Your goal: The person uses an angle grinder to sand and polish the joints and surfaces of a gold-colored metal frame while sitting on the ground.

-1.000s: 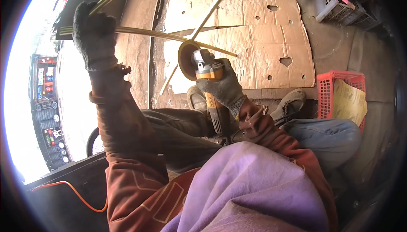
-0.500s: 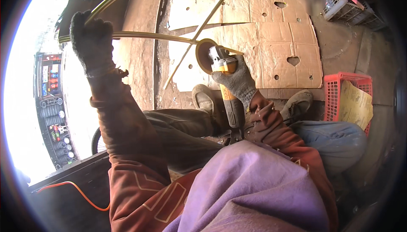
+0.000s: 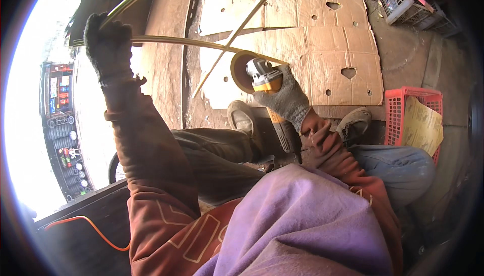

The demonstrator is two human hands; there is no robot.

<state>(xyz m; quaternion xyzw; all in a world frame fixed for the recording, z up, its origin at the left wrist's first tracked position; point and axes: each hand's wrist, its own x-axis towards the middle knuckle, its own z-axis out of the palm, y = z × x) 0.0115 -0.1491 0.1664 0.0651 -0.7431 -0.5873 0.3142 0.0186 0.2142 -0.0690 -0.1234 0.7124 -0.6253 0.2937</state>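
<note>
In a gray knit glove, your left hand (image 3: 107, 46) was closed around the rods of a brass-toned metal frame (image 3: 225, 48), whose bars crossed one another above cardboard sheets (image 3: 317, 51) spread on the floor (image 3: 408, 69). Your right hand (image 3: 288, 97), gloved as well, was wrapped around the head end of a yellow-and-gray angle grinder (image 3: 268, 81), its body slanting down toward your lap. The grinder's round disc (image 3: 241, 71) stood just beside and below the point where the bars crossed; whether its edge touched the metal, you could not tell from this angle. Your shoes (image 3: 242, 118) were planted near the closest edge of the cardboard. On your right, a red plastic crate (image 3: 395, 119) held a yellowish sheet (image 3: 422, 124), and a gray crate (image 3: 396, 1) stood farther off. A purple cloth (image 3: 302, 215) covered your front, and an orange cord (image 3: 91, 220) curved across a dark surface (image 3: 75, 248) at your left.
</note>
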